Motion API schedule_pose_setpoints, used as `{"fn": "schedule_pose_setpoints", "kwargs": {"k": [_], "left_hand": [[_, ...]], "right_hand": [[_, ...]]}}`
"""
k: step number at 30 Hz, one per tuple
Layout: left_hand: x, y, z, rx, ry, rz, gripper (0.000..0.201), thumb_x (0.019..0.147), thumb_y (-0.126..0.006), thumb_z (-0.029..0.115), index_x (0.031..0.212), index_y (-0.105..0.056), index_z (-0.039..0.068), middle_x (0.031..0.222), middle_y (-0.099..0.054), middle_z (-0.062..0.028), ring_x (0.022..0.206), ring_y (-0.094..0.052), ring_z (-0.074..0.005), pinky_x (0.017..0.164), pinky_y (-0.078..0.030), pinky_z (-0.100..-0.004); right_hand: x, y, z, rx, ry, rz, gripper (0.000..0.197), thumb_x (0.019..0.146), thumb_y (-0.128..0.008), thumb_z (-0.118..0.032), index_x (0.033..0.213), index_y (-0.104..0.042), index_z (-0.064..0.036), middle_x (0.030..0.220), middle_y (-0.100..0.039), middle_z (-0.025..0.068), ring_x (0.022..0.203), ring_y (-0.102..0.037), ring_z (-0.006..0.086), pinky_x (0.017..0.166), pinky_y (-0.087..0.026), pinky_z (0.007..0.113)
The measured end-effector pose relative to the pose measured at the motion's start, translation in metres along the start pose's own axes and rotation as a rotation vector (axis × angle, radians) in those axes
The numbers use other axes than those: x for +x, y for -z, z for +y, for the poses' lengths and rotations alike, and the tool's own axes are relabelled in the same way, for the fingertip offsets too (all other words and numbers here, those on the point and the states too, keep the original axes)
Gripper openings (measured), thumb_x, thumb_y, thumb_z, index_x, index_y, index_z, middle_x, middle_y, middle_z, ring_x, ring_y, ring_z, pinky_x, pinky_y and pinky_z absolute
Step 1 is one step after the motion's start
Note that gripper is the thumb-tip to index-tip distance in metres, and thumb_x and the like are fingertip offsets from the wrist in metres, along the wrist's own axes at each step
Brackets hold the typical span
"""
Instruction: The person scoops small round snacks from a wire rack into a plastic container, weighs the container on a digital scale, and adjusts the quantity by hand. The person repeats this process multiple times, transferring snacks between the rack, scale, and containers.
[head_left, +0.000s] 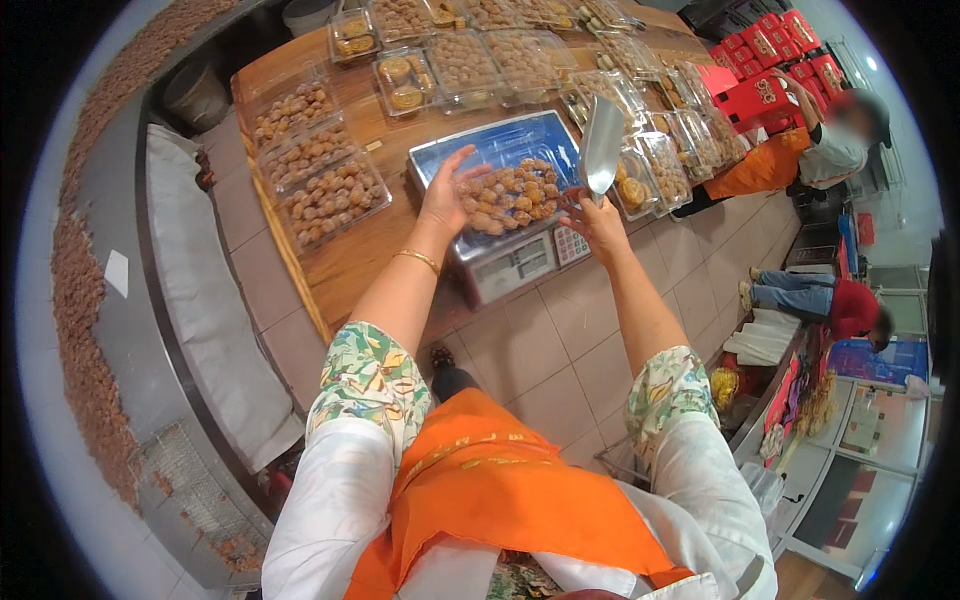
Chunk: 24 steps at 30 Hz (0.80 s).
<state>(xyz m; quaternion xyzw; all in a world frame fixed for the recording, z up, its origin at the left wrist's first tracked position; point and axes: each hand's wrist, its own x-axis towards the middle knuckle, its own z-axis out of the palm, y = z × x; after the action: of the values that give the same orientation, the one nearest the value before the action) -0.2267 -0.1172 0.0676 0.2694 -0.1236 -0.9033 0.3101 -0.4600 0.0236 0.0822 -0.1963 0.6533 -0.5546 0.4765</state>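
A clear plastic box of brown, sugar-dusted round snacks [512, 196] rests on or just above the blue pan [535, 135] of a digital scale [510, 265]. My left hand [452, 190] is at the box's left side, fingers spread and apart; whether they touch the box I cannot tell. My right hand [598, 225] is closed round the handle of a shiny metal scoop [601, 145], its blade pointing up and away from me. Some right fingers reach toward the box's right edge.
Filled clear boxes [335, 195] line the wooden table [375, 245] at left; more filled boxes [460, 62] cover its far and right sides. A person in an orange apron [765, 165] handles red boxes [755, 100] at right. Another person in red [850, 312] bends farther back. A white-covered surface [200, 290] runs along the left.
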Motion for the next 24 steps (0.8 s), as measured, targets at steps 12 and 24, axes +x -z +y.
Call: {"fn": "schedule_pose_setpoints", "kwargs": {"k": [12,24], "left_hand": [[0.04,0.034,0.0,0.731,-0.785,0.508,0.055,0.089,-0.064,0.018,0.131,-0.043,-0.011,0.117,-0.059,-0.0216,0.109,-0.059,-0.0244,0.093,-0.046,-0.0309],[-0.347,0.202,-0.1,0.655,-0.33,0.881,0.038,0.092,-0.051,0.003,0.13,-0.048,0.003,0.112,-0.057,-0.0123,0.079,-0.065,-0.0152,0.065,-0.051,-0.0258]], "right_hand": [[0.02,0.043,0.017,-0.488,0.271,0.179,0.033,0.087,-0.058,-0.011,0.118,-0.054,-0.0001,0.094,-0.062,0.0063,0.081,-0.058,0.0134,0.063,-0.052,0.028],[-0.182,-0.095,0.096,-0.587,-0.101,-0.5,0.026,0.094,-0.057,-0.026,0.107,-0.059,-0.0029,0.079,-0.057,0.002,0.072,-0.051,0.01,0.065,-0.043,0.027]]}}
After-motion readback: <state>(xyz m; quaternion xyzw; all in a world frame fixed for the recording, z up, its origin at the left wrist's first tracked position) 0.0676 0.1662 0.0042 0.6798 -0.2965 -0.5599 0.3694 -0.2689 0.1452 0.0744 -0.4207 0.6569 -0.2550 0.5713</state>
